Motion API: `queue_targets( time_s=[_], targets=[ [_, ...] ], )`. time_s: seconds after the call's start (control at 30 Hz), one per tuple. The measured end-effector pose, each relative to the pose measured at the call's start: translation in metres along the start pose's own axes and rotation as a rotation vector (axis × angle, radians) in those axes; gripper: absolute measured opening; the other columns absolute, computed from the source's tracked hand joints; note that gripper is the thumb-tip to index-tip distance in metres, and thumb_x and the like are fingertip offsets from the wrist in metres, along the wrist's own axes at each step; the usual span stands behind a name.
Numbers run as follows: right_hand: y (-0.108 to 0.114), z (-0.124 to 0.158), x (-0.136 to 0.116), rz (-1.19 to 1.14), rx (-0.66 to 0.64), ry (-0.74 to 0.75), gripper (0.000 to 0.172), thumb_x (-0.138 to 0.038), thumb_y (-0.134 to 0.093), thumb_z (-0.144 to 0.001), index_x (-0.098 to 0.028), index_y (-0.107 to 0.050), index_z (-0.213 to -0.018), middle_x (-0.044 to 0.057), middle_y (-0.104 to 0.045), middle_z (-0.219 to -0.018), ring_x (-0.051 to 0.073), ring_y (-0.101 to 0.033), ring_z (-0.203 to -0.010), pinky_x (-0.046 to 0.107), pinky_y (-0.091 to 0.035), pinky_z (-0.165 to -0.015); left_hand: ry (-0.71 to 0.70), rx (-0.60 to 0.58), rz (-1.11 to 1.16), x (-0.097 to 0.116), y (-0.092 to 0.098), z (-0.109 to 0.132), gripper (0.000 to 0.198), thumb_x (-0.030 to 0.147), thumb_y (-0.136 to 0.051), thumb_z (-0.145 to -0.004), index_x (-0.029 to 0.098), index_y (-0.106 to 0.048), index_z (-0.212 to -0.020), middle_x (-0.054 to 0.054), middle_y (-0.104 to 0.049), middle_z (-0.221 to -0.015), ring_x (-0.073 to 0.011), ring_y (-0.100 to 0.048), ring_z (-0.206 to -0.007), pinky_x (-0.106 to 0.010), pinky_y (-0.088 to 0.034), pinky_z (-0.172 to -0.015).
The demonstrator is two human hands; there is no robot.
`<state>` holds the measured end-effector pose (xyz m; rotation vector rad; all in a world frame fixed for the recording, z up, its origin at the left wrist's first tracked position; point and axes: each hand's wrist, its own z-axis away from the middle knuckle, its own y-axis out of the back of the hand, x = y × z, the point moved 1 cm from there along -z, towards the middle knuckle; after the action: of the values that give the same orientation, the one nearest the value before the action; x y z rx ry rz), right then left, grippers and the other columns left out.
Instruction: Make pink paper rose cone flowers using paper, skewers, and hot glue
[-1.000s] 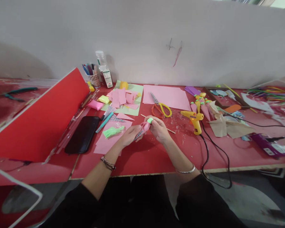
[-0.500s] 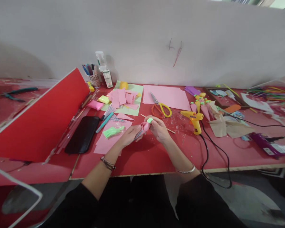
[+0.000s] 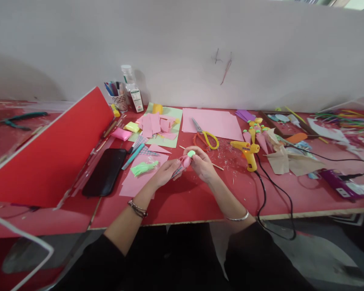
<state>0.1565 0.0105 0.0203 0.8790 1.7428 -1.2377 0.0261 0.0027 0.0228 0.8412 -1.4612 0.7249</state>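
Centrally in the head view, I hold a rolled pink paper piece (image 3: 186,161) at a tilt over the red tabletop (image 3: 176,206). My left hand (image 3: 167,172) pinches its side between thumb and fingers, with checked paper (image 3: 177,172) showing just below. My right hand (image 3: 203,165) has its fingertips closed on the light-green cap (image 3: 191,154) at the upper end. Beyond the right hand lie yellow-and-red-handled scissors (image 3: 211,140), their blades on pink sheets (image 3: 224,121); a thin wooden stick (image 3: 219,167) runs behind this hand and emerges at its right. Farther right I see a yellow glue gun (image 3: 249,154), its indicator lit orange, near a cluster of small pink and yellow cones (image 3: 261,141). Left of the left hand are a bright green packet (image 3: 144,167), resting on pink paper (image 3: 132,188), and a black phone (image 3: 104,171).
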Motion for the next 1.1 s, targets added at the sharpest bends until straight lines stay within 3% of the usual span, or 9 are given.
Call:
queue_targets(
  time_s=[0.53, 0.7, 0.9, 1.1],
  targets=[
    [0.0000, 0.0002, -0.0014, -0.002, 0.002, 0.023, 0.027, -0.041, -0.070, -0.056, -0.021, -0.059, -0.070, -0.002, -0.051, -0.073, 0.008, -0.046, -0.062, 0.021, -0.039, -0.056, -0.048, -0.001, 0.031, -0.0013, -0.0004, -0.0005, 0.047, 0.062, -0.040, -0.072, 0.016, -0.047, -0.068, 0.008, -0.036, -0.041, -0.0057, -0.031, -0.036, -0.022, -0.022, -0.038],
    [0.0006, -0.0001, -0.0015, -0.070, -0.031, -0.003, 0.044, -0.045, -0.069, -0.055, -0.027, -0.056, -0.093, -0.003, -0.052, -0.078, 0.008, -0.046, -0.060, 0.021, -0.040, -0.055, -0.073, -0.002, 0.043, -0.0033, 0.0000, -0.0009, 0.046, 0.060, -0.042, -0.073, 0.015, -0.048, -0.070, 0.008, -0.036, -0.042, -0.0056, -0.030, -0.037, -0.022, -0.023, -0.039],
    [0.0012, -0.0002, -0.0017, 0.020, 0.001, 0.030, 0.028, -0.044, -0.068, -0.058, -0.023, -0.058, -0.073, -0.001, -0.053, -0.079, 0.009, -0.047, -0.064, 0.022, -0.041, -0.058, -0.071, -0.026, 0.016, -0.0074, 0.0002, -0.0007, 0.046, 0.059, -0.044, -0.072, 0.014, -0.049, -0.079, 0.009, -0.037, -0.043, -0.0054, -0.031, -0.038, -0.022, -0.024, -0.041],
    [0.0014, -0.0009, -0.0021, -0.060, -0.016, 0.020, 0.056, -0.050, -0.069, -0.052, -0.031, -0.054, -0.103, -0.001, -0.054, -0.092, 0.010, -0.049, -0.069, 0.022, -0.043, -0.062, -0.047, -0.015, 0.008, -0.0088, -0.0002, -0.0007, 0.052, 0.060, -0.043, -0.072, 0.011, -0.050, -0.089, 0.010, -0.036, -0.043, -0.0054, -0.030, -0.038, -0.022, -0.023, -0.041]
  ],
)
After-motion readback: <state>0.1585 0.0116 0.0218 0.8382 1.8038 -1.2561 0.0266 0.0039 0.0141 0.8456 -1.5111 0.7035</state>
